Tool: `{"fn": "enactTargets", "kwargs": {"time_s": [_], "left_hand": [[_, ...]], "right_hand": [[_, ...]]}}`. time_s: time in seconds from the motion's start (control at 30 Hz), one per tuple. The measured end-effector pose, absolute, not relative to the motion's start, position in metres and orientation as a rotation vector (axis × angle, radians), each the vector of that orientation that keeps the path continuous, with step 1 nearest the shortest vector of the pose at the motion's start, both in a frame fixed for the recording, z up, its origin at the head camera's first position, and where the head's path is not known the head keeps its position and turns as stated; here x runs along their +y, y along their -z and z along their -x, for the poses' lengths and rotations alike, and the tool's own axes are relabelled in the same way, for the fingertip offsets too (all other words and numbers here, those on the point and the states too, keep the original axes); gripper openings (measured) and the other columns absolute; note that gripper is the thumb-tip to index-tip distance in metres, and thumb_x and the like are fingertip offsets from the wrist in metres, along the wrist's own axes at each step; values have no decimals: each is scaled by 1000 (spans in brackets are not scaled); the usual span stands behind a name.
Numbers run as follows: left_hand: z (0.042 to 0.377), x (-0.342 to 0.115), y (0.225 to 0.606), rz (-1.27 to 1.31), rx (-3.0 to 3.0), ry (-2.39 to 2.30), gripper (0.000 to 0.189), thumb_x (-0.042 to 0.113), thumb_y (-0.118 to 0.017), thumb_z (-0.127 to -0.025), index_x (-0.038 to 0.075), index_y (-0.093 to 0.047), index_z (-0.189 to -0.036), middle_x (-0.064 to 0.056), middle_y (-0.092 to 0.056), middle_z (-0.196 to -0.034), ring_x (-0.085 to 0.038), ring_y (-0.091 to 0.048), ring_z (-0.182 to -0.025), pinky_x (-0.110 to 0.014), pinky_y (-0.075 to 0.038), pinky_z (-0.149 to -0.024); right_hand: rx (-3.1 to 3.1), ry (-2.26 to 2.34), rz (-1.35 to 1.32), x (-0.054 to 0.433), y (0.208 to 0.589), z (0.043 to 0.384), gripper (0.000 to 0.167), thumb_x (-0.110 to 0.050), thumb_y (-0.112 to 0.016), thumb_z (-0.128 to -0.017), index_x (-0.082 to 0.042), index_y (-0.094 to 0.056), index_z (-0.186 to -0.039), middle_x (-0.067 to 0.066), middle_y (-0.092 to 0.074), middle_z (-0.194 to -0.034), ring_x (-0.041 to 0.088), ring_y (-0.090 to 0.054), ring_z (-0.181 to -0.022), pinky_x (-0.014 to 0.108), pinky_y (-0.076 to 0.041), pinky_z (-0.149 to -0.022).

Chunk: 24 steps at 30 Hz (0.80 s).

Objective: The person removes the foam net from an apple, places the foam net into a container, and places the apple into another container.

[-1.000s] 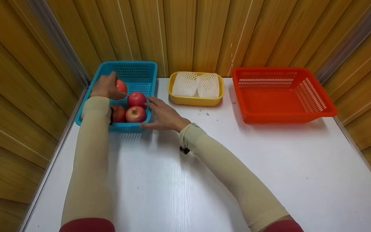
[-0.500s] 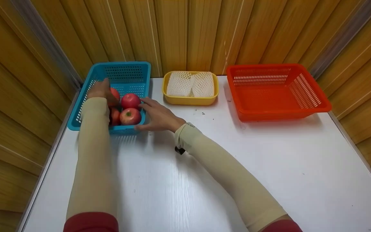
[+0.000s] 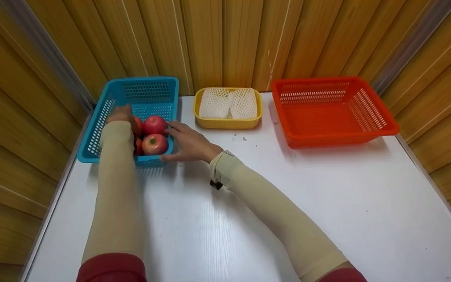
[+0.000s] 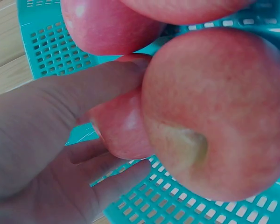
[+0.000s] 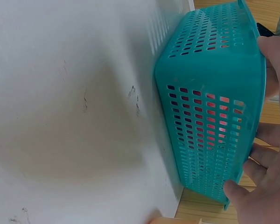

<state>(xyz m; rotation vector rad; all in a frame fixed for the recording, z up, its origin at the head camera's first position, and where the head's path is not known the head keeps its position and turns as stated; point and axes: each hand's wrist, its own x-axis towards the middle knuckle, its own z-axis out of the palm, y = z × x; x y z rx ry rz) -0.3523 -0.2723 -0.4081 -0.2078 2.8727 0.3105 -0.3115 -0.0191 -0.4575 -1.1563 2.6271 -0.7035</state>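
On the left of the table stands a blue perforated basket [image 3: 147,92] holding several red apples. My left hand [image 3: 121,114] reaches down inside it. In the left wrist view its thumb and fingers hold an apple [image 4: 123,123], partly hidden behind a larger apple [image 4: 224,102] close to the camera. Two apples show clearly in the head view, a back one [image 3: 155,125] and a front one [image 3: 155,144] with its stem hollow facing up. My right hand [image 3: 192,145] spreads over the basket's near right corner, fingers and thumb touching the rim [image 5: 261,79].
A yellow tray [image 3: 227,123] with white foam fruit nets [image 3: 245,103] stands at the back middle. Right of it is a red perforated basket [image 3: 343,139] with nothing visible inside. Wood-look panels [image 3: 241,43] wall the white table [image 3: 194,219] at back and sides.
My left hand has brought its apple down and nearer, beside the others in the blue basket. The right hand keeps its place at the rim. The head view has shifted slightly.
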Motion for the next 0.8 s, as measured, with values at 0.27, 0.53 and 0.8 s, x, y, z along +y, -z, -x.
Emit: {"fn": "enactTargets", "kwargs": {"time_s": [0.27,0.53,0.8], "left_hand": [[345,-267,400,201,2866,-297,56,-3,-65,-90,-12,-42,-141,-37,-54,-127,-49,-56,-113,-67,-44,-103],[341,-266,399,196,2878,-229,54,-2,-65,-90,-13,-45,-139,-38,-56,-126,-47,-57,-112,-64,-46,-102],[334,-262,401,204,2915,-280,54,-3,-66,-90,-10,-44,-139,-37,-52,-128,-50,-53,-116,-67,-44,-103]], "right_hand": [[2619,707,1146,-19,455,311,100,-73,-66,-85,-17,-34,-161,-4,-14,-171,15,-11,-156,38,-30,-122],[2633,705,1156,-20,456,308,97,-71,-67,-85,-16,-38,-159,-5,-15,-171,13,-10,-157,39,-29,-122],[2624,719,1143,-19,457,309,98,-71,-67,-85,-18,-35,-160,-5,-15,-171,14,-10,-157,40,-31,-121]]}}
